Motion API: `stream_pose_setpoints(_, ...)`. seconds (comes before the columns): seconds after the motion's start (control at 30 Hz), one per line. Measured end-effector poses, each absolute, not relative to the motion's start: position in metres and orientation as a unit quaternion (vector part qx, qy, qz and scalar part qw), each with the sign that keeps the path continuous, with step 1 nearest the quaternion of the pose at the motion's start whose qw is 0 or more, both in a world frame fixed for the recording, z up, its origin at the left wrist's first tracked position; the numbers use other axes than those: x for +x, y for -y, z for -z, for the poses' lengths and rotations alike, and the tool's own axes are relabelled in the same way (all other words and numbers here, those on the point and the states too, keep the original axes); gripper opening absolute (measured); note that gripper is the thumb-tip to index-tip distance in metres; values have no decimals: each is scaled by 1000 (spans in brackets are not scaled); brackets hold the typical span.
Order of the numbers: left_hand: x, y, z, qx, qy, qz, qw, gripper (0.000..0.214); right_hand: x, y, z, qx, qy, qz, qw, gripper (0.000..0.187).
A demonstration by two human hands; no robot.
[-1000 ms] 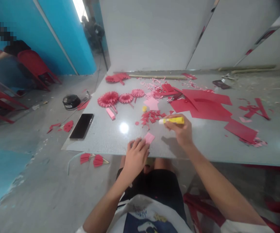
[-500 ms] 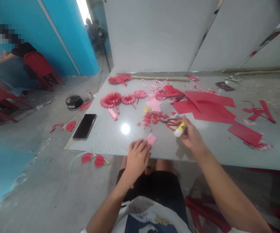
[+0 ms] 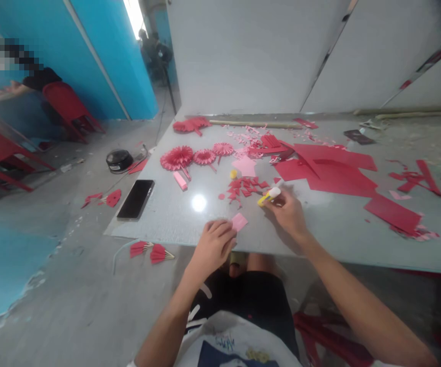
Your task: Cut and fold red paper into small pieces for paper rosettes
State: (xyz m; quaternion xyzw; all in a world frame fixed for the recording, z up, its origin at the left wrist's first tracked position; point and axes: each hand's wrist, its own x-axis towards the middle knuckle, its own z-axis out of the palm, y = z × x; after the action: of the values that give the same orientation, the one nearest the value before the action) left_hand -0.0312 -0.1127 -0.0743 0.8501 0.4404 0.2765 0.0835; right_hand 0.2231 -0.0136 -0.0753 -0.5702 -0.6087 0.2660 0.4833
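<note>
My right hand [image 3: 287,211] is closed around a yellow glue stick [image 3: 268,195], its yellow end pointing left toward a heap of small red paper scraps [image 3: 245,185]. My left hand [image 3: 215,240] rests at the table's near edge with its fingers curled on a small pink paper piece [image 3: 239,221], pressing it to the grey tabletop [image 3: 174,214]. The two hands are about a hand's width apart. A pink paper star [image 3: 246,165] lies beyond the scraps.
Three red paper rosettes [image 3: 177,157] lie at the left, a pink eraser-like block [image 3: 182,180] near them, a black phone [image 3: 135,198] at the left edge. Large red sheets [image 3: 331,171] cover the right. Red chairs [image 3: 67,107] and a person sit far left.
My right hand turned the glue stick round and moved it left and down toward the red scraps. My left hand stayed on the pink paper piece.
</note>
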Motion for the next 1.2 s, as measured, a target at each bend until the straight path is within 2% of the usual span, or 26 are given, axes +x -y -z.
stream_pose_setpoints(0.1, -39, 112, 77, 847, -443, -280, 90, 30, 225, 7, 83, -575, 638, -222, 461, 35)
stream_pose_setpoints(0.17, -44, 110, 78, 843, -446, -284, 98, 34, 227, 11, 84, -565, 643, -227, 464, 41)
stream_pose_setpoints(0.23, -46, 109, 79, 840, -447, -287, 109, 35, 228, 25, 82, -562, 628, -209, 497, 54)
stream_pose_setpoints(0.27, -47, 108, 79, 839, -447, -288, 114, 36, 226, 34, 80, -574, 599, -154, 537, 54)
stream_pose_setpoints(0.33, -46, 108, 80, 835, -453, -291, 116, 36, 218, 53, 74, -610, 540, -45, 578, 37)
stream_pose_setpoints(0.37, -45, 108, 80, 833, -455, -292, 114, 36, 211, 61, 70, -604, 552, -33, 574, 27)
stream_pose_setpoints(0.43, -43, 108, 80, 830, -463, -291, 109, 37, 190, 65, 61, -541, 662, -90, 512, 15)
stream_pose_setpoints(0.53, -42, 109, 80, 830, -468, -284, 105, 37, 152, 44, 48, -493, 754, -143, 411, 16)
stream_pose_setpoints(0.7, -41, 111, 80, 833, -467, -281, 98, 40, 105, -14, 43, -577, 778, -134, 209, 22)
stream_pose_setpoints(0.8, -41, 112, 80, 831, -467, -284, 100, 38, 95, -29, 48, -597, 770, -158, 162, 18)
stream_pose_setpoints(0.97, -41, 112, 79, 833, -467, -281, 95, 38, 95, -35, 50, -583, 771, -190, 170, 7)
stream_pose_setpoints(1.07, -42, 112, 79, 834, -466, -279, 95, 38, 104, -33, 42, -569, 774, -208, 183, 7)
stream_pose_setpoints(1.2, -41, 112, 80, 834, -464, -283, 100, 38, 130, -17, 33, -523, 763, -275, 260, 13)
